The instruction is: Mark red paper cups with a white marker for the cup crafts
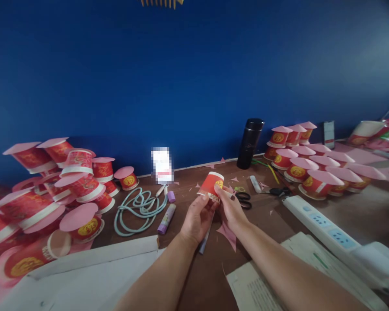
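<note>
A red paper cup (209, 183) with a white rim and a gold emblem is held tilted above the brown table. My left hand (198, 216) grips it from the lower left, fingers closed at its lower edge. From the right, my right hand (231, 207) holds the same cup, its thumb pressed on the gold emblem. Just below the hands lie pink paper scraps (227, 236) and a thin greyish strip (205, 242). Black-handled scissors (243, 200) rest right of my right hand. A purple glue stick (166, 219) lies left of my left hand.
Red cups with pink paper discs are piled at left (81, 188) and grouped at right (320, 181). A coiled pale-blue cable (139, 211), a black flask (250, 144) and a white power strip (322, 222) lie around. White cardboard (94, 276) and printed papers (257, 285) are in front.
</note>
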`<state>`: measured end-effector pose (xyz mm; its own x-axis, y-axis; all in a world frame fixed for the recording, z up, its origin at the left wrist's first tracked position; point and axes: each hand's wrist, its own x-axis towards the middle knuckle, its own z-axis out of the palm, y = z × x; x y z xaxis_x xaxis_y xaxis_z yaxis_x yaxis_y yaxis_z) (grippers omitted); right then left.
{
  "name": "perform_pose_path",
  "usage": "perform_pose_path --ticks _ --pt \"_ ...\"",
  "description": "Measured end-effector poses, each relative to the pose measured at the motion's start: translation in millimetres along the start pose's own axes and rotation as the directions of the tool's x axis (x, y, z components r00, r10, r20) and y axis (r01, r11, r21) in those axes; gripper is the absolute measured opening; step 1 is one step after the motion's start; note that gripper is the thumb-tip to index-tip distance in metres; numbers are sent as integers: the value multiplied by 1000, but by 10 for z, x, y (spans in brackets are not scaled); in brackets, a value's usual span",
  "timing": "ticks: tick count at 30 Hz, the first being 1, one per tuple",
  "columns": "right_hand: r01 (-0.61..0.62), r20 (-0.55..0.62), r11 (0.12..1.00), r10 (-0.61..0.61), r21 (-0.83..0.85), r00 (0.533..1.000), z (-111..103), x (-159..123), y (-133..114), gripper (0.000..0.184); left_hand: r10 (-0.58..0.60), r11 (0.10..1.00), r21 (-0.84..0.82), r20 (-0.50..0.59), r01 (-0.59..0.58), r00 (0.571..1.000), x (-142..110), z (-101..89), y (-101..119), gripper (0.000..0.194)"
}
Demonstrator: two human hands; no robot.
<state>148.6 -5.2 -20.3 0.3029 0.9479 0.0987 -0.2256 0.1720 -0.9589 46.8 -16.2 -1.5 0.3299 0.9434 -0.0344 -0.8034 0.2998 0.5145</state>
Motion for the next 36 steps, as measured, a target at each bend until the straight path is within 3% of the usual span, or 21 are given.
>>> perform_pose_path --ticks 6,15,21,25,32,36 --pt "-35 -12 995 36 88 999 -3 10 -64 62 16 986 167 -19 -13 1000 11 -26 -44 21" --pt "5 -129 997 -15 -72 992 -49 29 -44 52 82 997 16 -241 -81 967 82 -56 51 9" --pt "34 -68 999 -36 -30 997 26 -6 -137 53 0 998 -59 -274 -17 962 81 -38 33 7" --pt "-23 2 999 23 46 1000 46 18 -166 56 -38 999 -14 -250 36 967 60 -52 5 5" --pt "-25 -24 1000 25 -5 999 33 56 -109 49 -49 997 56 -187 60 981 44 -72 -2 12" --pt "41 -36 995 -44 -91 998 38 58 -107 45 -26 991 126 -57 33 998 60 -37 -19 17"
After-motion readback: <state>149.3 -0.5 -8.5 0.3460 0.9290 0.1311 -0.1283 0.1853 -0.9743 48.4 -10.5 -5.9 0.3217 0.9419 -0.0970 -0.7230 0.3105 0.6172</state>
